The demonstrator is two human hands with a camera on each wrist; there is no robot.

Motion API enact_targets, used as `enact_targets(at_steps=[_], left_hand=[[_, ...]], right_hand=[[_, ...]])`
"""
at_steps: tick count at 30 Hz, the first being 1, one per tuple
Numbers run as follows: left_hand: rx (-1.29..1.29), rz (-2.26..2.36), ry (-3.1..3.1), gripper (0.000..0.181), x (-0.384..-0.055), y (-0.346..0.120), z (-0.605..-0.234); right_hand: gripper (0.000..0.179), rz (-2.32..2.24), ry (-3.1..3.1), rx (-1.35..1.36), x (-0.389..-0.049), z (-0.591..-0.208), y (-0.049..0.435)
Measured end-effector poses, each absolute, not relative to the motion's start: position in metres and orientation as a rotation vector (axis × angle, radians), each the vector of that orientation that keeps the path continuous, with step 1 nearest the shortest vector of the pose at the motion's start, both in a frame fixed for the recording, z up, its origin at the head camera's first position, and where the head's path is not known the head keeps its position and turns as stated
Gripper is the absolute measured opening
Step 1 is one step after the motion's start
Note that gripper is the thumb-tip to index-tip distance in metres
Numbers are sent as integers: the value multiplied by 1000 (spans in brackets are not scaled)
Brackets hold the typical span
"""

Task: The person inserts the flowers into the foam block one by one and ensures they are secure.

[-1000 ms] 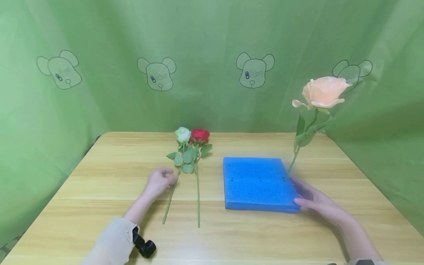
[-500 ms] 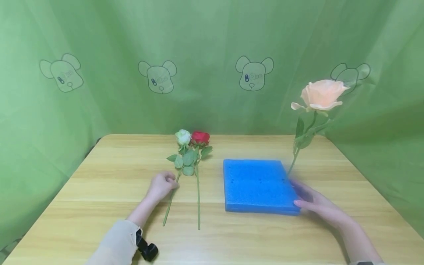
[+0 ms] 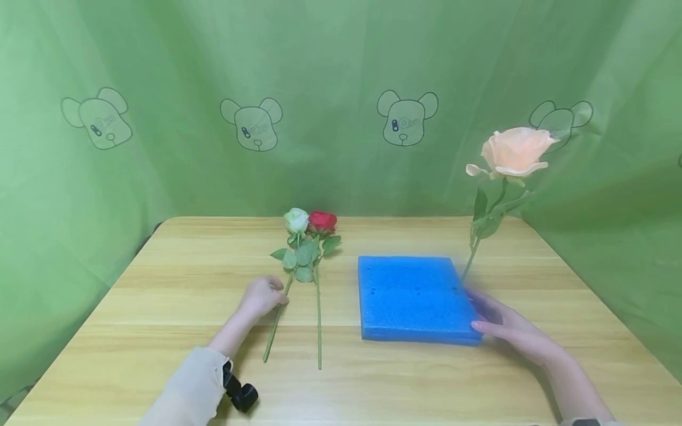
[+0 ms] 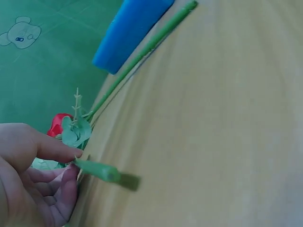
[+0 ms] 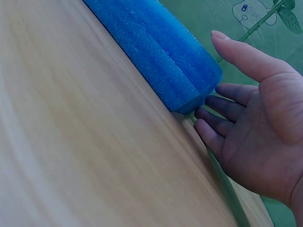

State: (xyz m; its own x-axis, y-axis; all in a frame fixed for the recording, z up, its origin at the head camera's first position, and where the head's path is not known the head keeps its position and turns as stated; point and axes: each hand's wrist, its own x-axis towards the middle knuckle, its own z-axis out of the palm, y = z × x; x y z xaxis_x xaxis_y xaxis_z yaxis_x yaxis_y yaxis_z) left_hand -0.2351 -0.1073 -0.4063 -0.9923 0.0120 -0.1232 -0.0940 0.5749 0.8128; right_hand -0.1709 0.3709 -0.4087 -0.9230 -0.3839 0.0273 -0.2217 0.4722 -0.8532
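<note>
A white rose with pale green edges (image 3: 296, 220) lies on the table, its stem slanting toward me. My left hand (image 3: 263, 297) pinches that stem between thumb and finger; the left wrist view shows the stem's cut end (image 4: 111, 173) poking out past the fingertips. Beside it lies a red rose (image 3: 322, 222), whose leaves overlap the white one's. My right hand (image 3: 508, 327) rests against the right side of a blue foam block (image 3: 412, 296), fingers extended and loose in the right wrist view. A peach rose (image 3: 518, 152) stands upright at the block's right edge.
The wooden table (image 3: 176, 266) bears everything. A green curtain (image 3: 341, 118) with bear-head drawings hangs behind and at the sides. Several small holes dot the foam block's top. A black wrist-worn device (image 3: 242, 395) sits at the left sleeve.
My left hand's fingers have closed on the white rose's stem, and that rose has shifted slightly right. The right hand stays at the foam block.
</note>
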Motion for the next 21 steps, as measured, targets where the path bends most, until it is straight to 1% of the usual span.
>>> enact_targets(at_steps=[5, 11, 21], left_hand=[[-122, 1506, 2516, 30, -236, -113, -403], [-112, 1598, 2369, 30, -237, -118, -401], [1, 1744, 2083, 28, -235, -128, -400]], right_hand=[[64, -1431, 2547, -541, -173, -409, 370], [62, -1418, 2570, -530, -174, -409, 372], [63, -1380, 2590, -532, -172, -408, 371]])
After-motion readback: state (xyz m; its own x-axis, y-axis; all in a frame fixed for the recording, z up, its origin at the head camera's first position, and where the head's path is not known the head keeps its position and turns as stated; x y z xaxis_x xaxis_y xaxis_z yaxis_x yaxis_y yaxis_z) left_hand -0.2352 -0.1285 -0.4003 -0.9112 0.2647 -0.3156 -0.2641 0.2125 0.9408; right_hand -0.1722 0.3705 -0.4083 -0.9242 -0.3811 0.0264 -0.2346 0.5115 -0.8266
